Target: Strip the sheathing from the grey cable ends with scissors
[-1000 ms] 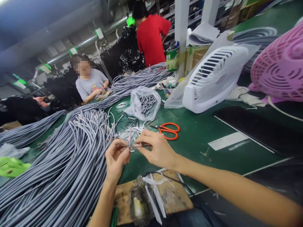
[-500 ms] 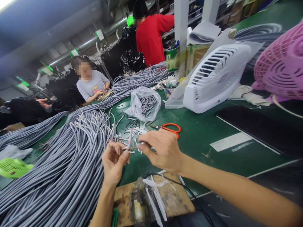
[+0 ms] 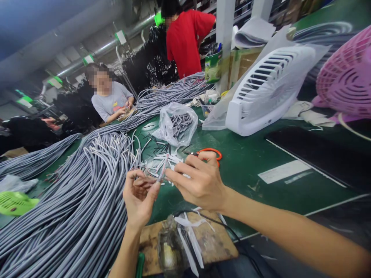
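Note:
Between thumb and fingers, my left hand (image 3: pixel 141 199) pinches a thin pale pinkish piece (image 3: pixel 164 165), which stands up at a slant from the fingertips. My right hand (image 3: pixel 199 179) is closed, its thumb and forefinger pressed together right beside that piece. What these fingertips hold is too small to make out. Behind both hands lie loose white strips (image 3: pixel 174 159) and short black pieces. Orange-handled scissors (image 3: pixel 216 150) lie just past my right hand, which partly covers them. A clear plastic bag (image 3: pixel 189 137) of short grey tubes sits farther back.
Many grey cables (image 3: pixel 78 193) spread over the table's left side. A wooden board (image 3: pixel 214 247) with a metal block lies nearest me. A white fan (image 3: pixel 269 92) and a pink fan (image 3: pixel 344 77) stand right. A co-worker (image 3: pixel 111 98) sits across; another person in red (image 3: pixel 185 42) stands behind.
My right fingertips have moved left, up against the pale piece. The piece leans a little more to the right. The whole view has shifted slightly.

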{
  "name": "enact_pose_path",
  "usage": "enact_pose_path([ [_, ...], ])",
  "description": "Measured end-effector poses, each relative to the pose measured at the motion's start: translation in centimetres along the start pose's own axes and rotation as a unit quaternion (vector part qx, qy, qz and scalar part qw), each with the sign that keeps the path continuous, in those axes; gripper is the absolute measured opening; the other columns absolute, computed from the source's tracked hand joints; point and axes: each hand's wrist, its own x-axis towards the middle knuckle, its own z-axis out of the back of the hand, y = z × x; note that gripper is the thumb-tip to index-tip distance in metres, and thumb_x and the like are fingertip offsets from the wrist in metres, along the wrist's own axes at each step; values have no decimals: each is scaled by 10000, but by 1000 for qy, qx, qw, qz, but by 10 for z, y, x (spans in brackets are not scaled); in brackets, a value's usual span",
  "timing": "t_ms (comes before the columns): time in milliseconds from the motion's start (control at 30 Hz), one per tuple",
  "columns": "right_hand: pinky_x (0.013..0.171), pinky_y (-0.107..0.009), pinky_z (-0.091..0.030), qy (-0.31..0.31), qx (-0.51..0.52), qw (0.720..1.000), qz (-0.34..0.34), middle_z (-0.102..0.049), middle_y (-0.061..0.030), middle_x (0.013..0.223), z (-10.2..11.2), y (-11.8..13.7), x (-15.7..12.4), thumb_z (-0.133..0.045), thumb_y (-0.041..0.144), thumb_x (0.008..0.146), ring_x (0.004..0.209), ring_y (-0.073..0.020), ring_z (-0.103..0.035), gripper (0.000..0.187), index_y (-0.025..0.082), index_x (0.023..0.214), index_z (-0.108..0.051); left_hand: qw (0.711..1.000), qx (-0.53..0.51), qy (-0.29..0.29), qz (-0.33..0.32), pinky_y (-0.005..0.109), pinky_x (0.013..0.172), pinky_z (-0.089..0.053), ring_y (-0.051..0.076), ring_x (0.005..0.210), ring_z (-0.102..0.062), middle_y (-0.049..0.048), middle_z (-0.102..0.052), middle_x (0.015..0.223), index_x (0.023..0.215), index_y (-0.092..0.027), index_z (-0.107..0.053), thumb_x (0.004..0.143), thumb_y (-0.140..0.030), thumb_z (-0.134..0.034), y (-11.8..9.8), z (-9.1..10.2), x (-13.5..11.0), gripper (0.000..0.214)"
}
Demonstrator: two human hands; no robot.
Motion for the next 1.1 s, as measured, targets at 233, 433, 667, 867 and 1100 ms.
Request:
enact_pose_path([
  [233, 673, -326, -217, -10, -10, 1000, 11, -603, 38, 606, 0, -1, 1, -534, 160, 821, 615, -111, -419, 145, 201, 730, -639, 1000, 16, -1, -2, 117, 370, -369, 54, 381, -508, -44, -630, 577, 822, -202, -455, 649, -234, -730, 2, 5, 0, 327],
  [433, 675, -320, -218, -13, -8, 1000, 16, -601, 38, 589, 0, -1, 2, -537, 152, 818, 605, -111, -409, 153, 199, 710, -634, 999, 31, 26, -11, 124, 373, -378, 56, 378, -500, -40, -633, 579, 830, -208, -442, 680, -228, -706, 2, 6, 1, 305],
  [667, 654, -305, -234, 21, 119, 992, -30, -594, 14, 581, -6, -4, 0, -552, 180, 824, 600, -116, -402, 162, 162, 697, -651, 996, 0, 84, 22, 125, 371, -354, 40, 357, -449, -59, -587, 552, 796, -211, -391, 737, -227, -653, 2, 7, 2, 269],
  [867, 583, -265, -261, 129, 375, 905, -154, -528, 12, 543, -14, -10, 1, -549, 224, 819, 547, -91, -406, 221, 123, 662, -667, 992, -29, 103, 59, 121, 356, -328, 30, 349, -431, -54, -607, 589, 812, -212, -391, 721, -253, -669, 3, 11, 4, 295],
  [1100, 485, -220, -266, 217, 660, 621, -362, -500, 27, 515, -28, -7, 1, -666, 432, 649, 490, -65, -380, 335, 113, 562, -612, 989, -36, 110, 95, 124, 349, -313, 36, 350, -420, -65, -573, 534, 828, -207, -419, 660, -310, -714, 2, 11, 6, 355],
])
